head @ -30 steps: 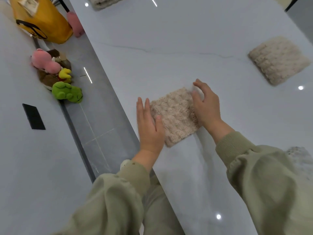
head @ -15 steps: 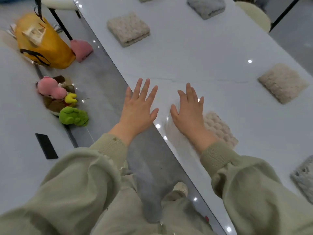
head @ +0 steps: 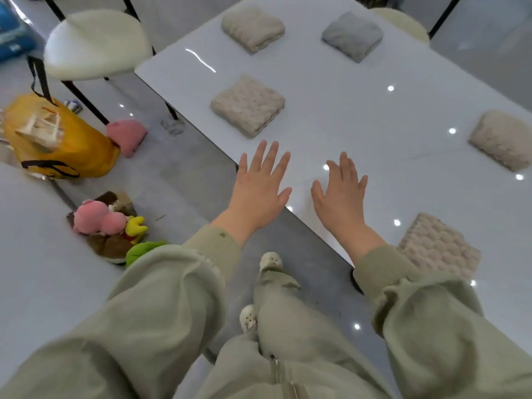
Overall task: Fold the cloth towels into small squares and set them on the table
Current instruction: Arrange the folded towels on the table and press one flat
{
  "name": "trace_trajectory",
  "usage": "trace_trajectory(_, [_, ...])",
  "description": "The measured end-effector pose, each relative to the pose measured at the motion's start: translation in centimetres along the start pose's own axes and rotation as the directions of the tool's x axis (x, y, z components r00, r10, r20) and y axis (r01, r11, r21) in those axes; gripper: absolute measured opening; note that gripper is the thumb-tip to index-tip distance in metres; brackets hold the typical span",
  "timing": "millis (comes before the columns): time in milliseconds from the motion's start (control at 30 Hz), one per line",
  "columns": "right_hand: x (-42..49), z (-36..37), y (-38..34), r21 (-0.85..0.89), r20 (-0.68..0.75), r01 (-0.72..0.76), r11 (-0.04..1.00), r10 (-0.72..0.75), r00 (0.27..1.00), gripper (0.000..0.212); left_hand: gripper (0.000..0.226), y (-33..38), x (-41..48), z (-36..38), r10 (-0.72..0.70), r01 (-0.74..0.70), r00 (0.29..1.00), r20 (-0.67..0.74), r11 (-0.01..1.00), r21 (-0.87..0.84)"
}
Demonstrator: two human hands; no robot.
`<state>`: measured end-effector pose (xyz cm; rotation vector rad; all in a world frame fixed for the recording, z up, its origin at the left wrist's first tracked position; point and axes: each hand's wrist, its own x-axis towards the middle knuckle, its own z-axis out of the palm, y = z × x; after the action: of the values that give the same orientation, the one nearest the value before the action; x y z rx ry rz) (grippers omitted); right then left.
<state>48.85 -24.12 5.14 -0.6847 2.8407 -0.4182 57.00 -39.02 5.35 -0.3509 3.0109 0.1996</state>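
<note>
Several folded towel squares lie on the glossy white table (head: 345,110). A beige folded towel (head: 437,246) sits by my right sleeve near the table's front edge. Another beige square (head: 247,106) lies ahead of my hands. Two more folded squares, one beige (head: 253,28) and one grey (head: 352,36), are at the far end. A further beige square (head: 503,139) lies at the right. My left hand (head: 259,188) hovers over the table's edge with fingers spread and holds nothing. My right hand (head: 339,194) is spread above the tabletop, also holding nothing.
A white stool (head: 95,44) stands at the table's far left corner. On the floor to the left are a yellow bag (head: 57,142), a pink cushion (head: 126,135) and plush toys (head: 109,223). My legs and shoes (head: 270,260) are below the table edge.
Both hands have let go of the folded beige towel and lifted off it with fingers spread. The view has swung up and left, so that towel now lies by my right sleeve.
</note>
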Motion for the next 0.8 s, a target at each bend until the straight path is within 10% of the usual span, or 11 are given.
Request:
trace_trajectory(600, [18.2, 4.0, -8.7, 0.159, -0.025, -0.27, 0.95, 0.277, 0.961, 0.053, 0.063, -14.2, 18.8, -0.1, 0.247, -0.233, 0.969, 0.03, 0.942, -0.241])
trace_trajectory(800, [19.9, 5.2, -11.2, 0.531, 0.038, -0.489, 0.692, 0.557, 0.83, 0.051, 0.07, -18.4, 23.2, 0.6, 0.28, -0.239, 0.96, 0.013, 0.842, -0.483])
